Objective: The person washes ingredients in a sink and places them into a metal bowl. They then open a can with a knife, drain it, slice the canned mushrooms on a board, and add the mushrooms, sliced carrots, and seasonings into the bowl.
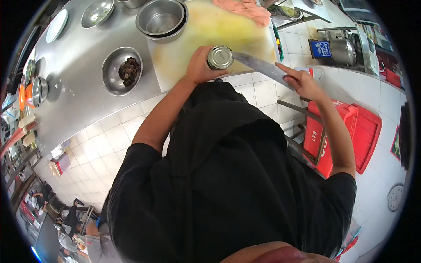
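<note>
My left hand is wrapped round a metal can at the near edge of a stained cutting board. The can's silver end faces the camera. To its right, my right hand grips a wide-bladed knife, one finger stretched along it. The blade's tip reaches the can's right side; whether they touch I cannot tell. The knife's handle is mostly hidden in my hand. Left of the board sits a metal bowl with dark, wrinkled pieces inside.
Stacked metal pans stand at the board's back left, and a pink cloth lies at its back. More bowls and a white plate are on the steel table. A red bin stands at the right. Other people are seated at lower left.
</note>
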Motion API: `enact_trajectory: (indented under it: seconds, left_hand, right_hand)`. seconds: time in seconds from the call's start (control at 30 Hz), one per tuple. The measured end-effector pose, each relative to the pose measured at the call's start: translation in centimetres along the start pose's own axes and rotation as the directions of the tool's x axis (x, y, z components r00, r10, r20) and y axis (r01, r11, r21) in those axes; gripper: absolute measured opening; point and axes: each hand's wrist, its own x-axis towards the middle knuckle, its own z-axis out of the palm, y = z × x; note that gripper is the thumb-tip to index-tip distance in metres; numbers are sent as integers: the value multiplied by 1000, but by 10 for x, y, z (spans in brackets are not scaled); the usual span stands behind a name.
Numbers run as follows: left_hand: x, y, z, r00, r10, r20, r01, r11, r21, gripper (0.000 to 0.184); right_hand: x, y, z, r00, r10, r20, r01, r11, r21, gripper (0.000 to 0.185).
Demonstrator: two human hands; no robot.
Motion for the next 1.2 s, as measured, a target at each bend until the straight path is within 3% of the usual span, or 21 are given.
enact_trajectory:
  seconds: [0.13, 0.23, 0.3, 0.33, 0.4, 0.47, 0.57, 0.67, 0.73, 0.8, 0.83, 0.97, 1.2]
  left_hand:
    - [4, 8, 0, 999, -50, -5, 50, 999, 7, 79]
    - [2, 9, 5, 999, -46, -1, 46, 997, 68, 80]
    - [-2, 6, 11, 999, -46, -27, 49, 993, 103, 78]
    - [-2, 4, 14, 998, -38, -48, 43, 993, 112, 77]
    - [-4, 3, 16, 996, -21, -86, 32, 991, 132, 75]
    - [-4, 1, 18, 995, -18, -97, 31, 991, 130, 74]
    - [-5, 1, 18, 995, -11, -102, 22, 994, 105, 73]
    - [-9, 0, 16, 996, 2, -91, 4, 998, 67, 71]
    - [-8, 2, 14, 996, 14, -87, -12, 999, 30, 68]
    - [-5, 5, 10, 996, 17, -82, -18, 1000, -7, 64]
    - [-5, 2, 12, 995, 38, -91, -36, 999, 24, 61]
    - [-4, 5, 9, 1000, -5, -12, 5, 1000, 23, 68]
    - [-4, -1, 13, 999, -37, 30, 36, 999, 34, 69]
  right_hand:
    - [2, -55, -62, 984, 107, 143, -78, 978, -192, 48]
    - [12, -84, -88, 983, 58, 173, 3, 942, -335, 47]
    - [28, -81, -93, 971, -196, 139, 239, 847, -474, 46]
    - [32, -98, -101, 981, 12, 193, 82, 880, -468, 47]
    - [43, -166, -119, 863, 425, 275, -225, 809, -543, 48]
    - [58, -169, -122, 870, 390, 301, -160, 802, -576, 48]
    - [69, -185, -125, 755, 551, 356, -293, 769, -568, 47]
    - [49, -141, -103, 803, 451, 389, -314, 875, -368, 45]
    - [31, -134, -77, 859, 396, 324, -299, 903, -310, 47]
    - [17, -95, -55, 948, 136, 288, -74, 974, -216, 47]
    - [11, -101, -48, 919, 259, 298, -246, 966, -80, 51]
    - [-3, -71, -16, 935, 264, 237, -302, 943, 140, 52]
    - [5, 9, 46, 991, 88, 97, -115, 941, 319, 53]
